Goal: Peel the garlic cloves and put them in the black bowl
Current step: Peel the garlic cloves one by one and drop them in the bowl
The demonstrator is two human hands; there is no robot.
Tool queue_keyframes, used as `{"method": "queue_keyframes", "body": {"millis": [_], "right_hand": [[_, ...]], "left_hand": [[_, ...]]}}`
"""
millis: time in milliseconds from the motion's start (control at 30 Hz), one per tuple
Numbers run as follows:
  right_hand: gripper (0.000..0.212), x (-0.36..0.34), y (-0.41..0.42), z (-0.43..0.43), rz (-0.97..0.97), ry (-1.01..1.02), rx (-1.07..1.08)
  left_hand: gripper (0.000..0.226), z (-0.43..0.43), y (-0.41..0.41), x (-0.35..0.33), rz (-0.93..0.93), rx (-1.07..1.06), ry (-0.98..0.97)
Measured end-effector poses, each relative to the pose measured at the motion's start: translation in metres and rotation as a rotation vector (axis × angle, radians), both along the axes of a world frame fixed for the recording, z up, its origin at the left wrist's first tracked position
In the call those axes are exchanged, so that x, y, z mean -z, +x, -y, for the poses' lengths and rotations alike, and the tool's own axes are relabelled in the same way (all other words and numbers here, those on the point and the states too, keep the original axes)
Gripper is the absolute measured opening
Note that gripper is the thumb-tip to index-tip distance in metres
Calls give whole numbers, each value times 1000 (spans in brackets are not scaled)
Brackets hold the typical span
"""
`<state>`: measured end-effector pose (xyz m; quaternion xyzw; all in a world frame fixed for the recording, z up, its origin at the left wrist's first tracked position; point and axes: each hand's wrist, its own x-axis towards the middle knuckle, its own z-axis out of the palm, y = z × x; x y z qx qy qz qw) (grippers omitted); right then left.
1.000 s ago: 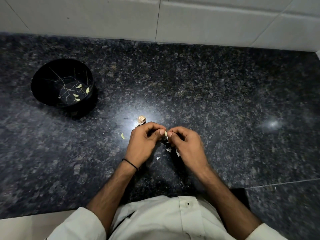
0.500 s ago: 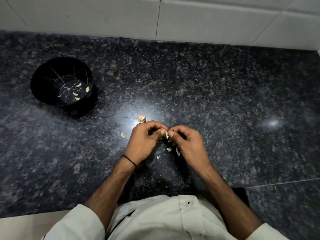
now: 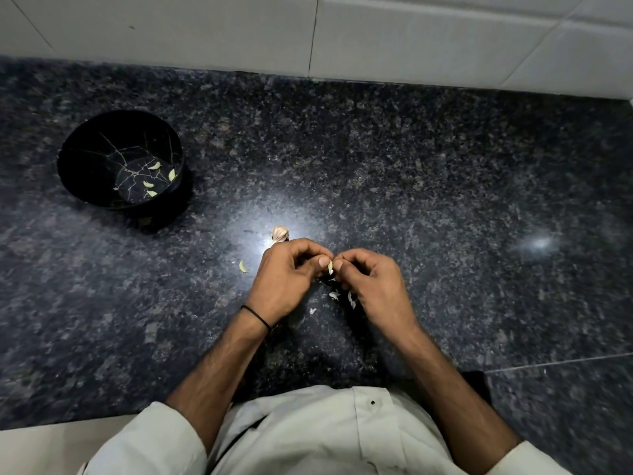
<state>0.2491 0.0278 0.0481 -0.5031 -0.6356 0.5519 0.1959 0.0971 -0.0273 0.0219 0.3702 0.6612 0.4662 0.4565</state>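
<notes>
- Hands meet at the centre of the frame. The left hand (image 3: 287, 275) and right hand (image 3: 373, 286) both have curled fingers, and their thumbs and forefingers pinch one small pale garlic clove (image 3: 330, 267) between them, low over the counter.
- Fingertips hide most of that clove. Only a pale sliver shows, so it cannot be told how much skin is on it.
- The knuckles of the left hand partly cover a papery, off-white garlic bulb (image 3: 281, 233) lying just above them.
- White peel scraps (image 3: 334, 295) lie under and between the hands, some lost in their shadow.
- A loose clove (image 3: 242, 266), yellowish and curved, lies just left of the left hand.
- A thin black band (image 3: 256, 315) circles the left wrist.
- The round black bowl (image 3: 89, 156) sits at the upper left, well apart from the hands. It has pale crack-like lines inside and four peeled cloves (image 3: 154, 166) on its bottom.
- The dark, speckled, glossy granite counter (image 3: 445, 200) fills most of the frame. A wide stretch runs from the hands to the right edge, and another lies between the hands and the bowl.
- A white tiled wall (image 3: 411, 36) bounds the counter along the top.
- The counter's front edge shows at the lower left. A pale shirt (image 3: 308, 433), cut off by the bottom of the frame, covers the rest of that edge.
</notes>
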Motion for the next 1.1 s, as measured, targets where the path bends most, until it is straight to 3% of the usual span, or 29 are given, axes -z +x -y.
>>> {"method": "queue_keyframes", "body": {"millis": [133, 467, 1100], "right_hand": [[15, 2, -1, 1, -6, -46, 26], [12, -3, -5, 5, -123, -145, 96], [17, 1, -6, 7, -21, 21, 100]], "left_hand": [[8, 0, 0, -1, 79, -21, 13], [11, 2, 11, -2, 511, -215, -13], [6, -3, 14, -8, 420, -224, -14]]}}
